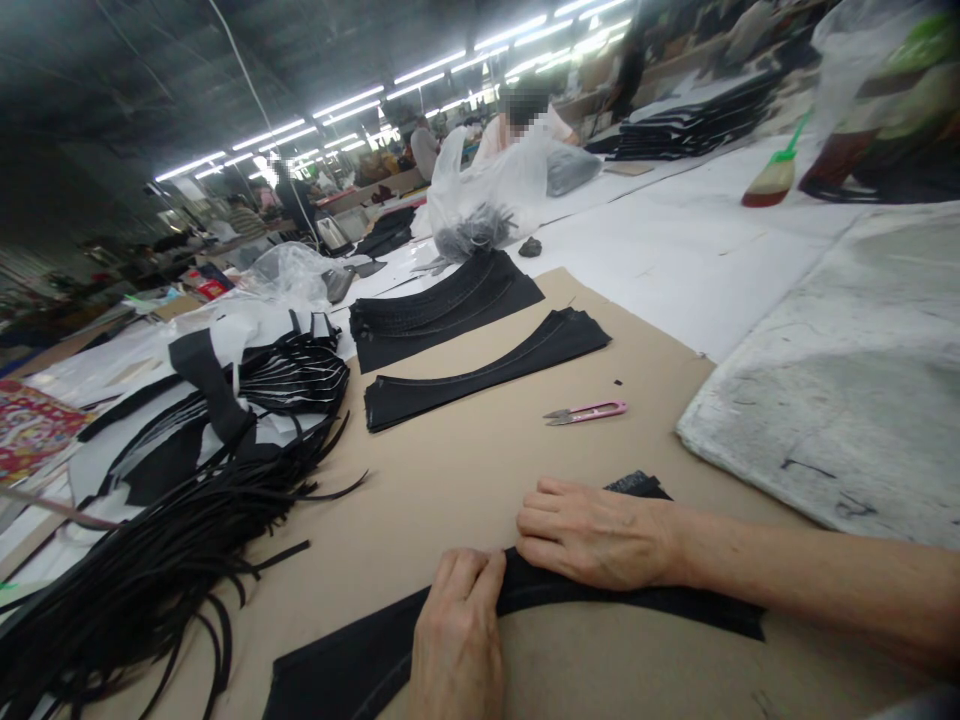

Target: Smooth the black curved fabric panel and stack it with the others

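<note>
A curved black fabric piece [345, 655] lies across the tan board [420, 480] in front of me. My left hand [459, 625] presses on its middle, fingers bent and closed on the upper edge. Just to the right, my right hand [592, 535] lies over the same piece with its fingers curled against the fabric; the fingertips are partly hidden. Some black material [637, 485] shows behind the right wrist. Beyond the hands lie pink-handled thread snips [589, 412]. Two stacks of curved black pieces, the nearer stack [480, 375] and the farther stack [442, 310], rest on the board.
On the left spreads a heap of black strips [172, 540] beside bundled black and white pieces [292, 370]. A white slab [832, 400] borders the right side. Farther back are a plastic bag [487, 190], a green-tipped bottle [772, 180], a black stack [690, 125] and other people.
</note>
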Demonstrator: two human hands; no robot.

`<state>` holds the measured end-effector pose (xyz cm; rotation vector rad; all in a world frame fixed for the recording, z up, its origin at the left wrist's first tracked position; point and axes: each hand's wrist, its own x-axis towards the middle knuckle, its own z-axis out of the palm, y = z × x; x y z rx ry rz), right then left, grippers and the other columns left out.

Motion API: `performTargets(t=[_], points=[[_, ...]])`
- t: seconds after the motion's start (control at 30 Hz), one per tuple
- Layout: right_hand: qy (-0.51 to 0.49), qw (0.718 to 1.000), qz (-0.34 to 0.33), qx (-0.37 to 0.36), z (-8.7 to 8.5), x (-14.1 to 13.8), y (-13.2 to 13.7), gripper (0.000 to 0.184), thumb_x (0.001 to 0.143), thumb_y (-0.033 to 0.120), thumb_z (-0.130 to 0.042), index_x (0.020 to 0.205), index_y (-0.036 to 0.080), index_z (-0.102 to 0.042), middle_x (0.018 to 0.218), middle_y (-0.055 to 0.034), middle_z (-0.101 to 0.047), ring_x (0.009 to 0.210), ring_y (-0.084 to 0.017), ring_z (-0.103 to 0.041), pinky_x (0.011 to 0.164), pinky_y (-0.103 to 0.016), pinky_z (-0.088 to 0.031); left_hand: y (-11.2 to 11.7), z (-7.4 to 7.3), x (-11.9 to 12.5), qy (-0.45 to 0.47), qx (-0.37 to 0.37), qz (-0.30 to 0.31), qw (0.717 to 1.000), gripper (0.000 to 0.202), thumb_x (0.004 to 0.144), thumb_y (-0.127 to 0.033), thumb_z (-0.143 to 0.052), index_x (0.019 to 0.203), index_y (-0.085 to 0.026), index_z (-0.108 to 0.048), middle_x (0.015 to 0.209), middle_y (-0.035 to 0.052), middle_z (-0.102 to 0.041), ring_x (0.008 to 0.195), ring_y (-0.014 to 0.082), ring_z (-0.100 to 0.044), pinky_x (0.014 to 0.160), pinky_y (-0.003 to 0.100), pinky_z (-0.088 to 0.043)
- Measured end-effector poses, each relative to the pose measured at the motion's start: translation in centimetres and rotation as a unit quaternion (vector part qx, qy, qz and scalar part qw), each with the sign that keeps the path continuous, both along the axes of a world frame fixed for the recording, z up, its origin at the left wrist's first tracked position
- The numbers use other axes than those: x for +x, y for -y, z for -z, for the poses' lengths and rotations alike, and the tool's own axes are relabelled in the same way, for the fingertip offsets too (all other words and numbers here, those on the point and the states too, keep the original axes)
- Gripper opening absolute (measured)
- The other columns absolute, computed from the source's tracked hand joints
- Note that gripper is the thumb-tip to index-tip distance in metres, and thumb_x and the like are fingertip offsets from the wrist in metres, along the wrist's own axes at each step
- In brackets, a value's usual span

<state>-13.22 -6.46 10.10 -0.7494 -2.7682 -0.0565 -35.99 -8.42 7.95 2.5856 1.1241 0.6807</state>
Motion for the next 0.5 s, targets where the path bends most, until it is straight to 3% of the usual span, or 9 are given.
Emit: performTargets(t=[0.2, 0.4, 0.5], points=[[0.012, 1.000, 0.007, 0.004, -0.3, 0.5, 0.3, 0.020, 0.098, 0.015, -0.040, 0.089, 0.016, -0.057, 0.082, -0.0024, -0.053, 0.074, -0.016, -0.042, 0.067, -0.034, -0.028, 0.4, 0.8, -0.4, -0.020, 0.043, 0.010, 0.999, 0.039, 0.092, -0.006, -0.036, 0.121, -0.013, -0.060, 0.099, 0.0092, -0.066, 0.095, 0.0187, -0.060, 0.085, 0.029, -0.055], [0.024, 1.000, 0.015, 0.010, -0.5, 1.4, 0.8, 0.020, 0.099, 0.015, -0.039, 0.092, 0.016, -0.058, 0.082, -0.0022, -0.052, 0.075, -0.017, -0.042, 0.069, -0.035, -0.028, 0.2, 1.7, -1.3, -0.048, 0.115, 0.063, 0.990, 0.046, 0.087, -0.004, -0.040, 0.130, -0.009, -0.053, 0.110, 0.0111, -0.064, 0.106, 0.0204, -0.058, 0.092, 0.030, -0.054], [0.026, 0.999, 0.022, 0.011, -0.5, 1.9, 1.0, 0.019, 0.098, 0.015, -0.040, 0.091, 0.016, -0.058, 0.082, -0.0022, -0.053, 0.076, -0.017, -0.043, 0.070, -0.035, -0.028, 0.4, 2.1, -1.3, -0.043, 0.119, 0.039, 0.991, 0.049, 0.087, -0.003, -0.039, 0.133, -0.012, -0.052, 0.112, 0.0108, -0.064, 0.108, 0.0211, -0.056, 0.093, 0.033, -0.053]])
